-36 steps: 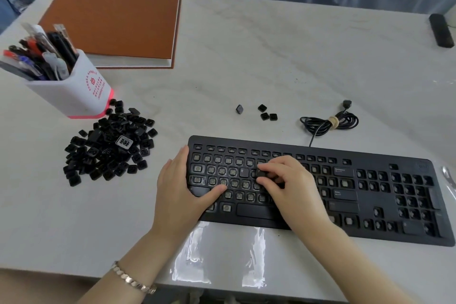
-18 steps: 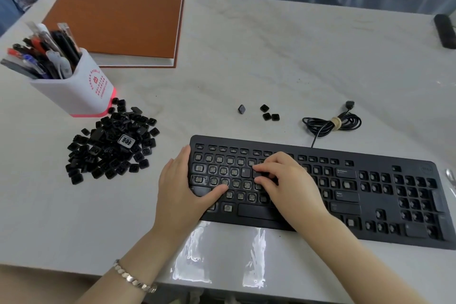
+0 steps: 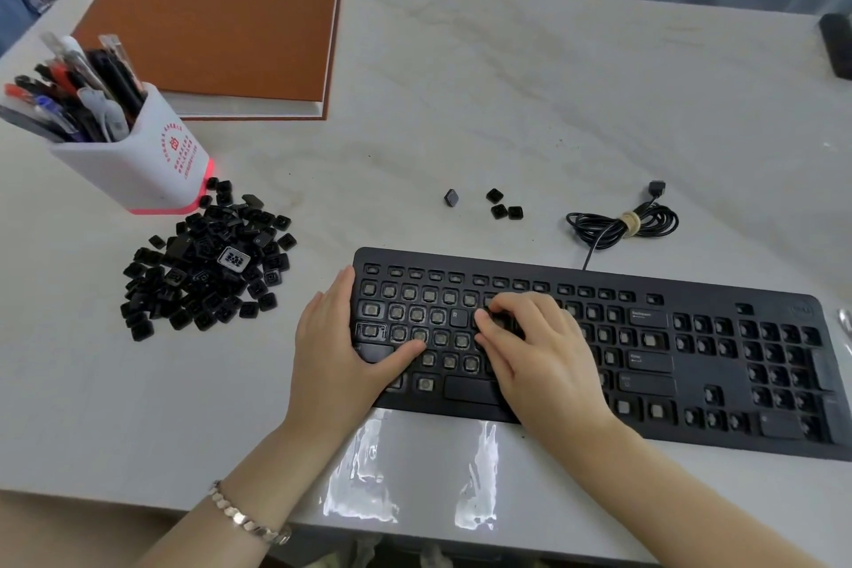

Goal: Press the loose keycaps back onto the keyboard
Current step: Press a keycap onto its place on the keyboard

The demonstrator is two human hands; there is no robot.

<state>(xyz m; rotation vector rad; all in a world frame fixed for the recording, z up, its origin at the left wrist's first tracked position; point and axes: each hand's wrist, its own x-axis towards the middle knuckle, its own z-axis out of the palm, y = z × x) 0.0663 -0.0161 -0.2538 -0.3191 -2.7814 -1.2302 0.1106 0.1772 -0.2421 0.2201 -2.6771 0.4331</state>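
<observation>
A black keyboard (image 3: 691,387) lies at the near edge of the table, most of its sockets bare; an R keycap (image 3: 455,316) sits in place. My right hand (image 3: 546,360) is curled over the middle-left rows, and its fingertips pinch a black keycap (image 3: 500,321) down against a socket just right of the R. My left hand (image 3: 336,360) rests flat on the keyboard's left end, thumb lying across the lower keys. A big pile of loose keycaps (image 3: 203,265) lies to the left of the keyboard. Several more keycaps (image 3: 502,207) lie just behind it.
A white pen holder (image 3: 138,166) stands behind the pile, with a brown notebook (image 3: 221,23) farther back. The keyboard's coiled cable (image 3: 622,224) lies behind its middle. A black object (image 3: 837,44) sits at the far right edge.
Both hands stay almost where they were. My right fingertips have shifted slightly left over the same socket, and the view has moved a little.
</observation>
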